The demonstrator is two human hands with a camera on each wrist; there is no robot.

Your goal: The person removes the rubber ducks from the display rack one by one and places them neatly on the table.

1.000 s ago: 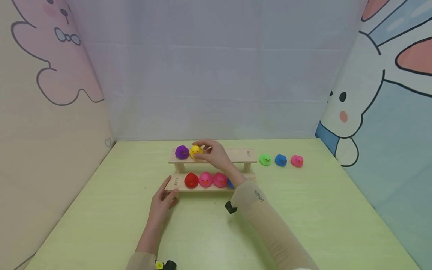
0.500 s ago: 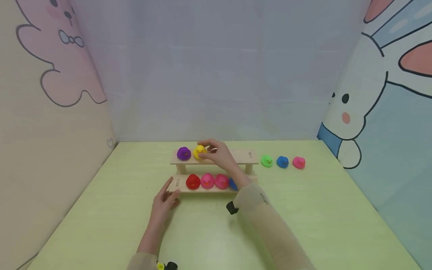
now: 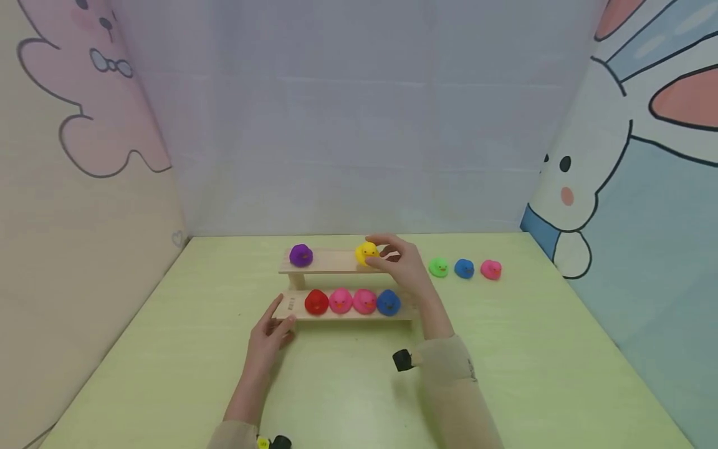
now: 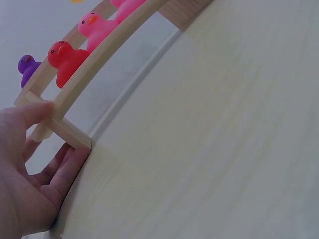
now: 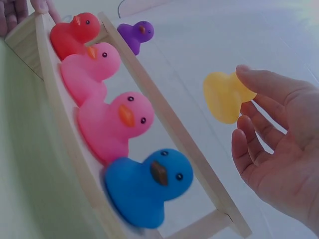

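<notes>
A yellow rubber duck [image 3: 367,253] is pinched between the thumb and fingers of my right hand [image 3: 405,265], over the right part of the upper shelf of a two-tier wooden rack [image 3: 336,262]. The right wrist view shows it apart from the shelf. My left hand [image 3: 269,337] grips the left end of the lower shelf, thumb over the board and fingers against its leg [image 4: 70,133]. A purple duck [image 3: 301,255] sits at the upper shelf's left end. Along the lower shelf stand a red duck [image 3: 316,302], two pink ducks [image 3: 341,300] and a blue duck [image 3: 389,302].
Right of the rack, a green duck [image 3: 439,267], another blue duck [image 3: 464,269] and another pink duck [image 3: 491,269] stand in a row on the pale green table [image 3: 550,349]. A white cloth backdrop [image 3: 359,125] rises behind, with printed panels on both sides.
My right hand has carried the yellow duck rightward along the upper shelf, away from the purple duck. The lower blue duck is now uncovered. My left hand stays at the rack's end.
</notes>
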